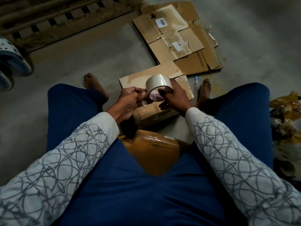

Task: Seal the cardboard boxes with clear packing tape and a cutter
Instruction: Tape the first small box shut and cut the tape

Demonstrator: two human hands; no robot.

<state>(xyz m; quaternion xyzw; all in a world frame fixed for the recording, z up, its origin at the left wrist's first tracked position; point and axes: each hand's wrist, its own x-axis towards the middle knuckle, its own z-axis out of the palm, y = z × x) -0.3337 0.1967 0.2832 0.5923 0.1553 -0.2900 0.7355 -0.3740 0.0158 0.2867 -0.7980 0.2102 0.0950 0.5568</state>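
Observation:
A roll of clear packing tape [158, 84] is held up above a brown cardboard box [156, 111] that lies on the floor between my feet. My right hand [175, 97] grips the roll, with a finger hooked into its core. My left hand [132, 98] pinches the loose end of the tape at the roll's left side. A second, tape-wrapped box [151, 150] sits close to me between my knees. No cutter is visible.
Flattened cardboard boxes [177, 36] lie on the concrete floor ahead to the right. A wooden pallet [53, 20] runs along the upper left, with sandals [11, 59] beside it. A heap of crumpled brown tape and wrapping [286, 128] lies at the right edge.

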